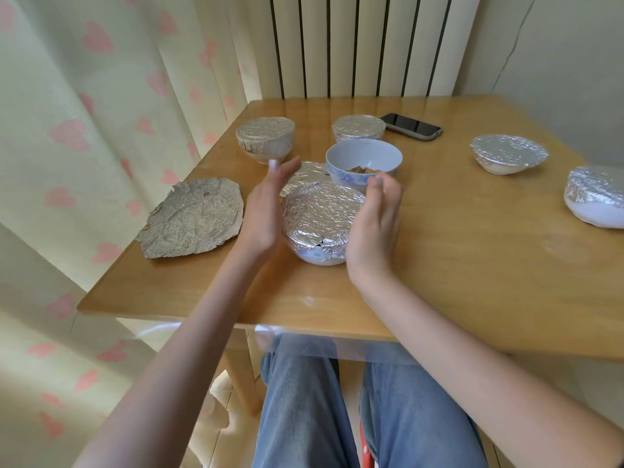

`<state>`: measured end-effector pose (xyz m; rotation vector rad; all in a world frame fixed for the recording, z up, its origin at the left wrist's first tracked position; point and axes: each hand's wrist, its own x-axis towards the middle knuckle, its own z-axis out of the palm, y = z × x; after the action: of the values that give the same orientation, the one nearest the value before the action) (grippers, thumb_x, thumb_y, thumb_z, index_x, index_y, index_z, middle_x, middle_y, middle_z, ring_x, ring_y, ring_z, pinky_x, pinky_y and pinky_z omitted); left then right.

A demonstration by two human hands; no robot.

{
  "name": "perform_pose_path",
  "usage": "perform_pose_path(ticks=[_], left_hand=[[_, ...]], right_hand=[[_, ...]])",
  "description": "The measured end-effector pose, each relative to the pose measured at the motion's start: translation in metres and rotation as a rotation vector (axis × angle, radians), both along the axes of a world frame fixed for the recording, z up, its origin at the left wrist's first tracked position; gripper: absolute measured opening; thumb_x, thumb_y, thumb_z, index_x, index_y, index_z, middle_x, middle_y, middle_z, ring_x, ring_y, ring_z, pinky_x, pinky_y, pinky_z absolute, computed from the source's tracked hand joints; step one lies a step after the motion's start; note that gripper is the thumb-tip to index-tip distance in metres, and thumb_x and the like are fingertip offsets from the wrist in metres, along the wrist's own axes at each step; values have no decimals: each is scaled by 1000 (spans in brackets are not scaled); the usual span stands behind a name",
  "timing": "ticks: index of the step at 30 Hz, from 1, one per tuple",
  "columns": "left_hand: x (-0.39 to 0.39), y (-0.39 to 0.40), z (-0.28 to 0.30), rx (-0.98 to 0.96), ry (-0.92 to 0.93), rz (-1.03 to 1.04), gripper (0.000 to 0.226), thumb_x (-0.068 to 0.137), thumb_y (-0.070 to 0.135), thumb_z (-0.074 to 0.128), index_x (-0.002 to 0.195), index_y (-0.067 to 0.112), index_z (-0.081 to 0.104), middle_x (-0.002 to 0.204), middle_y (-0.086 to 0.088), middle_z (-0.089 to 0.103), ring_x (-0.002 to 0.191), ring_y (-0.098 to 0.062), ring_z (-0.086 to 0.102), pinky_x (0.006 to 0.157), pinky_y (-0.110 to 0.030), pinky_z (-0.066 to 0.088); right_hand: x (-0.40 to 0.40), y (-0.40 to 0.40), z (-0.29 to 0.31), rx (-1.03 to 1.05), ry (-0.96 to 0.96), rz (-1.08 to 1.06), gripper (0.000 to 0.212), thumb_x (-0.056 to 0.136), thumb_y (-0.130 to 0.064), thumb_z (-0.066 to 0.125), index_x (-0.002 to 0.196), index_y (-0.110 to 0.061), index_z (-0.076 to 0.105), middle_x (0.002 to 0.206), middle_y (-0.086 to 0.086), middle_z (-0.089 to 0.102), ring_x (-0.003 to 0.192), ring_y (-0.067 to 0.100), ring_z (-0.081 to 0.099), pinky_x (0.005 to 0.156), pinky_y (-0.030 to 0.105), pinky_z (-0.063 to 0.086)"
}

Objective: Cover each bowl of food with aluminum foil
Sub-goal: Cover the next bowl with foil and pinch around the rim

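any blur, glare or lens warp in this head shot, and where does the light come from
Head view: the left hand is smeared at its fingertips, the right hand sharper; the table edges bow outward from the wide-angle lens; soft glare streaks the tabletop's far side and the near edge; light appears to come through the curtain on the left; the foil-covered bowl glints evenly.

Foil hides the contents of 5 bowls, the far-right bowl (597,204) is cut by the picture's edge, the loose foil sheet (305,177) lies partly behind the nearest covered bowl (320,221), and the left hand's fingertips (275,165) are blurred.
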<state>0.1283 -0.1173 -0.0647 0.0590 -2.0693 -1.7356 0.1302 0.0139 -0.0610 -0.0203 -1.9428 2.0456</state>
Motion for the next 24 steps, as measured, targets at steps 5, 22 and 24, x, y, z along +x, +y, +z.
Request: perform_pose_path(ticks=[5, 22, 24], left_hand=[[-8, 1, -1, -105, -116, -115, 75, 79, 78, 22, 115, 29, 67, 122, 5, 67, 117, -6, 59, 110, -39, 38], [16, 6, -3, -4, -83, -44, 71, 95, 64, 8, 146, 27, 40, 147, 7, 45, 137, -5, 38, 114, -27, 24], [12, -5, 0, 40, -48, -22, 66, 101, 52, 4, 152, 17, 28, 156, 3, 33, 141, -3, 30, 114, -23, 20]], right_hand=[[-2, -4, -5, 60, 1, 4, 31, 102, -25, 36, 126, -10, 48, 122, 7, 62, 106, 19, 54, 73, 20, 32], [-22, 18, -4, -79, -104, 196, 32, 89, -48, 36, 107, -26, 50, 110, -3, 63, 102, 2, 55, 79, 12, 37], [-20, 23, -6, -161, -103, 66, 28, 95, -43, 35, 108, -24, 51, 103, -10, 59, 99, 5, 54, 75, 14, 36]])
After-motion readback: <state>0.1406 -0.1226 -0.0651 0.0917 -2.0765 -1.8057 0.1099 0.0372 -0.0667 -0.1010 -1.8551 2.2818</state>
